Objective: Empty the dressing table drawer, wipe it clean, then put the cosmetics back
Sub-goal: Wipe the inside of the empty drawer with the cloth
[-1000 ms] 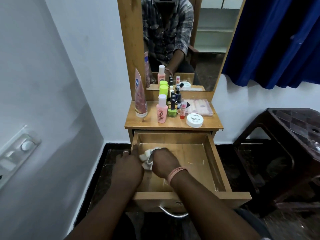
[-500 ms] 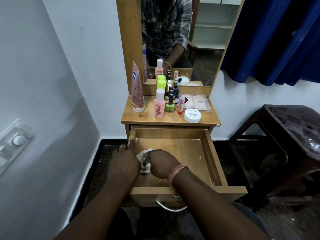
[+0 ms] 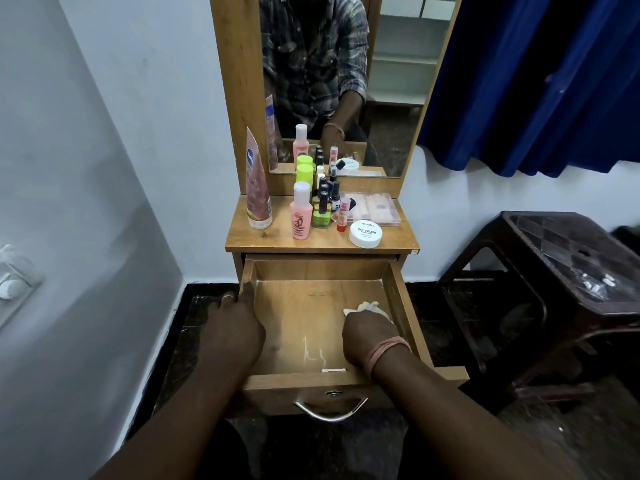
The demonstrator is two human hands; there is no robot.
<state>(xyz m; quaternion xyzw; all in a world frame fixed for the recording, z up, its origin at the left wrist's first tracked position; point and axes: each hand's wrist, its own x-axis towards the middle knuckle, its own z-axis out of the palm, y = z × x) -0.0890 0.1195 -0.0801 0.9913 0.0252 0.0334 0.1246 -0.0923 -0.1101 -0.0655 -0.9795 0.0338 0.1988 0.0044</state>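
The wooden drawer (image 3: 403, 306) is pulled out and holds only a white cloth (image 3: 367, 308). My right hand (image 3: 369, 332) grips that crumpled cloth against the drawer floor near the right wall. My left hand (image 3: 235, 323) holds the drawer's left wall, fingers curled over its edge. The cosmetics stand on the tabletop (image 3: 277, 240): a tall pink tube (image 3: 258, 188), a pink bottle (image 3: 300, 213), several small nail polish bottles (image 3: 323, 206), a red lip balm (image 3: 343, 216), a white round jar (image 3: 365, 233) and a clear palette case (image 3: 375, 207).
A mirror (image 3: 346, 81) rises behind the tabletop. A dark plastic stool (image 3: 561, 271) stands close on the right under a blue curtain (image 3: 540, 81). A white wall (image 3: 86, 202) with a switch plate (image 3: 14, 282) runs along the left. The drawer's metal handle (image 3: 330, 410) faces me.
My right hand slid the cloth from the drawer's left side across to the right wall. My left hand stayed on the left wall.
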